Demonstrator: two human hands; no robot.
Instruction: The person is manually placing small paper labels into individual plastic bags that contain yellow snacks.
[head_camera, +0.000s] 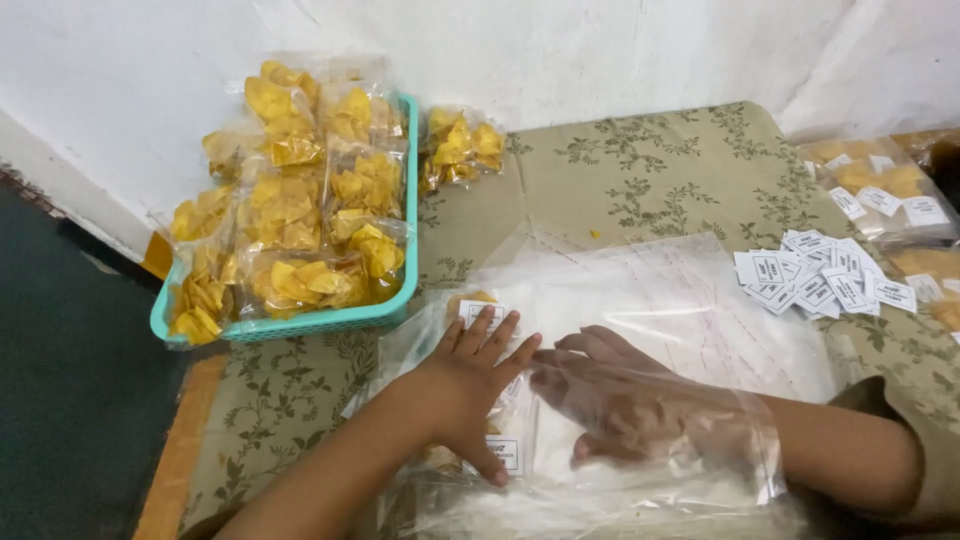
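I see my left hand (470, 375) lying flat, fingers spread, on a labelled chip packet (500, 450) at the desk (640, 170) front. My right hand (620, 400) sits inside a clear plastic bag (690, 320), grip open.

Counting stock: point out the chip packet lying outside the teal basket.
The chip packet on the floral cloth, right of the teal basket; the others are piled inside.

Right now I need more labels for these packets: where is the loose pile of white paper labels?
In the head view, the pile of white labels lies on the floral tablecloth at the right, just beyond the large clear plastic bag that covers the right hand.
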